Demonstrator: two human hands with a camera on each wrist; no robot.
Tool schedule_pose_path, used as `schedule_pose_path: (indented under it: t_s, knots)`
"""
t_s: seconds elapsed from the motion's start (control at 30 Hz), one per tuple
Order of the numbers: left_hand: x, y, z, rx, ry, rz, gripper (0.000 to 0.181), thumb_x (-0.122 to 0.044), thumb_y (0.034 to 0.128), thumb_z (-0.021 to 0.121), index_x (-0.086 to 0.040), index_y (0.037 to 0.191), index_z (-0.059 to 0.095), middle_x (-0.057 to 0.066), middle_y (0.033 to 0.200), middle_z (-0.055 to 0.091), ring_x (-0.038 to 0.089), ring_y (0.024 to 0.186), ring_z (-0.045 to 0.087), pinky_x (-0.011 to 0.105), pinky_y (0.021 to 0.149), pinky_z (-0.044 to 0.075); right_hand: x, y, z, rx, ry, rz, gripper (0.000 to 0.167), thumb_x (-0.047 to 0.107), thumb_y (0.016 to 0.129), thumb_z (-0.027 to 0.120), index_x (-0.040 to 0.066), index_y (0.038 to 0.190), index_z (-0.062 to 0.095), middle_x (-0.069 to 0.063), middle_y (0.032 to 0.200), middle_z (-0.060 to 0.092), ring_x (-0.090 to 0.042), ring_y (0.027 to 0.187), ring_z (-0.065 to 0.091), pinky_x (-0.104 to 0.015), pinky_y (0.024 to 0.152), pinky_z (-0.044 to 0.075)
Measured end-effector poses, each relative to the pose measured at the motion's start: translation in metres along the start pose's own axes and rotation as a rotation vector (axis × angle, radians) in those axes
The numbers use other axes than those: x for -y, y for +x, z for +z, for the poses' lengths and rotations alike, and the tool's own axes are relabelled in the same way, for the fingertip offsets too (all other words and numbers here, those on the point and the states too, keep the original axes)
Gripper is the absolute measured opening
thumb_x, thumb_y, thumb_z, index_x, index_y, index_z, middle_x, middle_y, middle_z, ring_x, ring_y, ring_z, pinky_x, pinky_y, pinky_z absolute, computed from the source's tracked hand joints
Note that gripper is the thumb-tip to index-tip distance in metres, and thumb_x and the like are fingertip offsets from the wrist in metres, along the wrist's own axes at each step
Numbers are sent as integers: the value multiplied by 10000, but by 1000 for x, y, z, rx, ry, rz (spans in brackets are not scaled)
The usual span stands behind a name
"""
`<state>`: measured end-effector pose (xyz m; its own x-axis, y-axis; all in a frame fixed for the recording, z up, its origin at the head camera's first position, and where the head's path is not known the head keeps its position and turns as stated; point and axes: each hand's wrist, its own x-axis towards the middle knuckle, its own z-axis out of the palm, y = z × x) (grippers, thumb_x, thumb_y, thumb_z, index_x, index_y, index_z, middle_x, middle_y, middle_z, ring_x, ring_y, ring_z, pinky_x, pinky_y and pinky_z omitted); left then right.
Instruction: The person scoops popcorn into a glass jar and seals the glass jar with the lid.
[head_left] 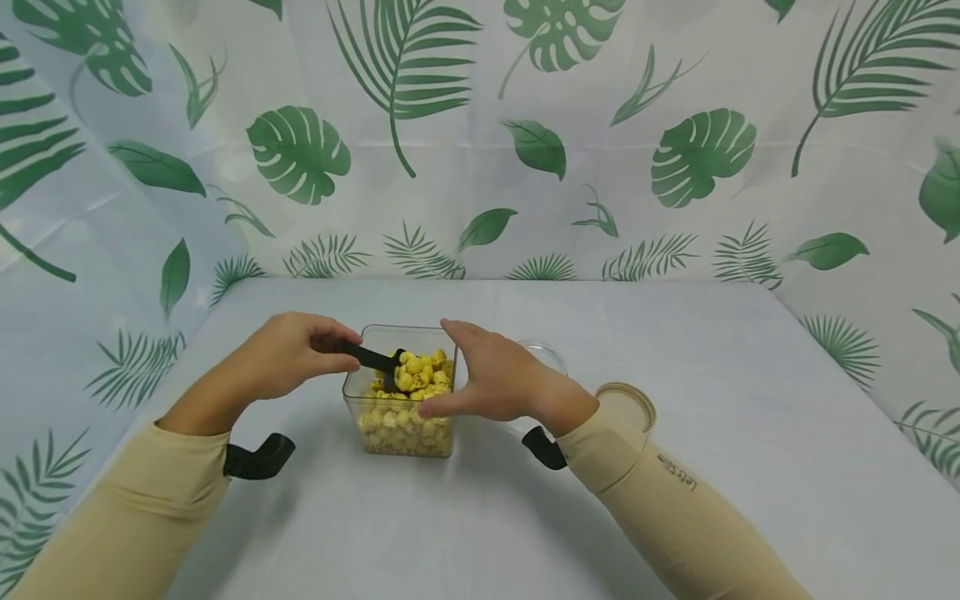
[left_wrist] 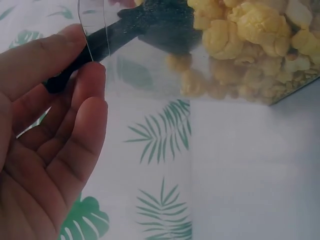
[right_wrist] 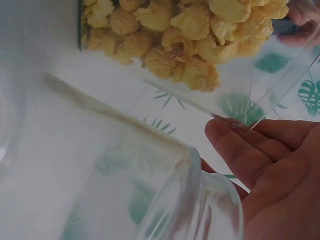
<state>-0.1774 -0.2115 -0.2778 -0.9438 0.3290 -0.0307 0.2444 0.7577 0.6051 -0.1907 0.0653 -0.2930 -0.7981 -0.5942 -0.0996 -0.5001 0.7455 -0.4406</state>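
Scooping from a clear, square-sided plastic bin of yellow popcorn, a person works at a white-covered counter before a green leaf-print backdrop. The left hand pinches the handle of a black scoop between thumb and fingertips; the scoop's heaped head sits inside the bin, level with the pile. The right hand, thumb and fingers parted wide, holds the bin across its right side, thumb at the near wall. The bin stands upright between the hands. Just beyond the right wrist is a clear, round jar, partly hidden, its visible portion showing no popcorn; near it lies a round, gold-rimmed lid. From where I stand, the work looks barely begun: the scoop appears loaded, but the load has not yet cleared the bin, which is well stocked. Lifting it out seems to be the part left; the jar's full contents I cannot tell.
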Motion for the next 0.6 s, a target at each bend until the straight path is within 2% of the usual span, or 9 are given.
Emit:
schedule_pose_path:
  t_s: [0.17,0.27,0.4,0.6]
  knots:
    - [0,8,-6,66,7,-18,381,-296,956,702,-51,1248,693,-24,911,719,173,855,649,385,751,522,-2,0,2,-12,19,-4,1130,662,784,739,52,1589,232,-103,1615,279,-267,1467,286,-442,1158,286]
    - [5,11,-9,97,-39,-20,370,-281,962,687,-47,1248,691,-12,902,724,172,841,665,414,793,541,-3,0,3,-23,36,-12,1127,649,785,747,44,1586,236,-106,1612,285,-268,1465,290,-438,1157,288]
    - [14,11,-12,94,-112,-37,384,-276,964,690,-29,1257,682,24,925,726,195,867,690,444,851,548,-4,0,4,-31,48,-27,1125,627,786,761,30,1582,236,-116,1609,287,-274,1464,291,-436,1160,282]
    - [22,10,-16,84,-198,-66,434,-291,977,681,-3,1299,645,39,960,725,214,908,690,425,878,545,-5,-1,4,-40,55,-39,1124,615,787,770,26,1581,235,-117,1609,287,-277,1464,289,-439,1162,278]
